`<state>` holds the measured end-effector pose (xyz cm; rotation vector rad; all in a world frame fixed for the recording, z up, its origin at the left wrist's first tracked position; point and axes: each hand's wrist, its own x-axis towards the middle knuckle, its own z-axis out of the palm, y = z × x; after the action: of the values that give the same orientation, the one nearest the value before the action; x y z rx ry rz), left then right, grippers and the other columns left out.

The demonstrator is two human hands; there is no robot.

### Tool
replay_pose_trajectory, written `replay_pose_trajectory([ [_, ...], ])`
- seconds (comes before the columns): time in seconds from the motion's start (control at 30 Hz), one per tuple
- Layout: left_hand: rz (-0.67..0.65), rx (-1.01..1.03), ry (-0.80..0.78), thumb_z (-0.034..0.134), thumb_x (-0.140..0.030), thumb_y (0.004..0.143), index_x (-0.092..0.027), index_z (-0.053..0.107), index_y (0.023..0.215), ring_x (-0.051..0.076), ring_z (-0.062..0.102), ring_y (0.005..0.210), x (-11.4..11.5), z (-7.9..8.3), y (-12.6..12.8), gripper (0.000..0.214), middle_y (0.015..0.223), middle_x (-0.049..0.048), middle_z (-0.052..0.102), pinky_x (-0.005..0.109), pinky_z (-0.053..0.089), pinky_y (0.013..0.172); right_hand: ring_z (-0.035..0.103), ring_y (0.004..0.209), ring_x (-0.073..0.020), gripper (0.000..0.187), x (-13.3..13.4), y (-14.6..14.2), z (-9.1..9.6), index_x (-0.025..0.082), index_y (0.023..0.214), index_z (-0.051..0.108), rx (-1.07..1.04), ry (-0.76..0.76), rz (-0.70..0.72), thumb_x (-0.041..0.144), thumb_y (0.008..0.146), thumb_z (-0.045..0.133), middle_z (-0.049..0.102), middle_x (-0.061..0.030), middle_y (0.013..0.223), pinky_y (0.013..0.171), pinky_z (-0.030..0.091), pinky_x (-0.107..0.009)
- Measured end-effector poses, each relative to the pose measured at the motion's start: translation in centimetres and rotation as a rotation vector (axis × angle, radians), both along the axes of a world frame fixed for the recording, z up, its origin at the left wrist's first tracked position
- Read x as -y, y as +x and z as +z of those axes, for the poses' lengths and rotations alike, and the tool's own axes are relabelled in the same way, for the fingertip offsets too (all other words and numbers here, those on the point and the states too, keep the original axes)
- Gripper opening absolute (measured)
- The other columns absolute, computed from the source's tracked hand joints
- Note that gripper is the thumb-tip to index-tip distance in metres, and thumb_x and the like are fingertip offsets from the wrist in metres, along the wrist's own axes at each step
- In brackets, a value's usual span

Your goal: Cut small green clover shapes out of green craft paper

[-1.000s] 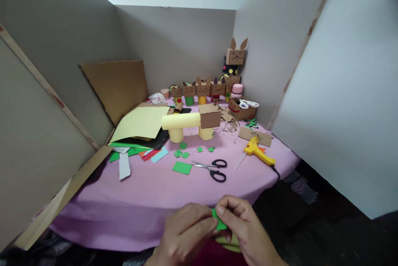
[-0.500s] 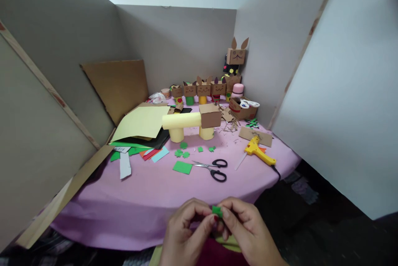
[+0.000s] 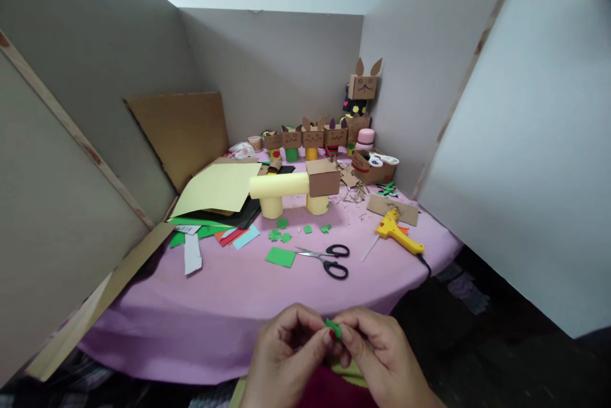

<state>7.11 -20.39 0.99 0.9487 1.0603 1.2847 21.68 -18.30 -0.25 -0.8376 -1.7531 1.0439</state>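
Between my fingertips is a small piece of green craft foam, seen nearly edge-on. My left hand pinches it from one side and my right hand from the other, low in the view before the table's front edge. Beyond them lie black-handled scissors, their blades slightly apart, and a green foam rectangle by the tips. Several green flower-like cutouts rest farther back. Behind these stands a pale yellow paper-tube body on tube legs, with a brown cardboard box at its right end.
A yellow glue gun lies at right, its cord running off the table edge. Sheets of coloured foam are stacked left. Several box-headed cardboard figures line the back. White-handled scissors rest on a cardboard box. Partitions surround the table.
The green piece has tilted in my fingers and now shows a narrower, slanted side. My hands have shifted only slightly; the things on the table stay put.
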Motion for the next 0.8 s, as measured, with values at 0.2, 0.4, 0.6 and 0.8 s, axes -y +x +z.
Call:
replay_pose_trajectory([
  [0.2,0.005,0.029,-0.009,0.078,-0.028,0.064,-0.018,0.064,0.082,0.012,0.062,0.056,-0.19,-0.61,-0.36,0.025,0.06,-0.0036,0.065,0.024,0.05,0.056,0.059,0.053,-0.0135,0.028,0.08,0.1,-0.11,0.015,0.075,0.063,0.022,0.003,0.001,0.027,0.092,0.045,0.063,-0.0034,0.06,0.054,0.045,-0.021],
  [0.4,-0.009,0.026,0.006,0.077,-0.025,0.066,-0.017,0.066,0.067,0.015,0.063,0.056,-0.04,-0.13,-0.22,0.014,0.059,-0.0012,0.066,0.027,0.052,0.056,0.059,0.054,-0.0148,0.029,0.01,-0.03,0.05,0.017,0.073,0.064,0.011,-0.011,-0.006,0.029,0.091,0.045,0.063,-0.0035,0.06,0.054,0.045,-0.023],
  [0.6,0.044,-0.077,0.091,0.076,-0.023,0.067,-0.017,0.066,0.065,0.012,0.059,0.06,-0.41,-0.39,-0.6,0.012,0.064,-0.002,0.063,0.021,0.048,0.056,0.06,0.057,-0.0166,0.025,0.2,-0.53,-0.12,0.017,0.086,0.065,-0.041,-0.086,-0.038,0.036,0.089,0.048,0.065,-0.0052,0.067,0.053,0.046,-0.023],
  [0.8,0.001,-0.095,0.035,0.074,-0.025,0.069,-0.017,0.065,0.064,0.011,0.055,0.058,-0.54,-0.74,-0.64,0.013,0.06,-0.0025,0.062,0.019,0.045,0.056,0.059,0.059,-0.0165,0.025,0.3,-0.85,-0.17,0.018,0.077,0.061,0.02,-0.072,-0.092,0.037,0.088,0.049,0.062,-0.0036,0.065,0.053,0.045,-0.023],
])
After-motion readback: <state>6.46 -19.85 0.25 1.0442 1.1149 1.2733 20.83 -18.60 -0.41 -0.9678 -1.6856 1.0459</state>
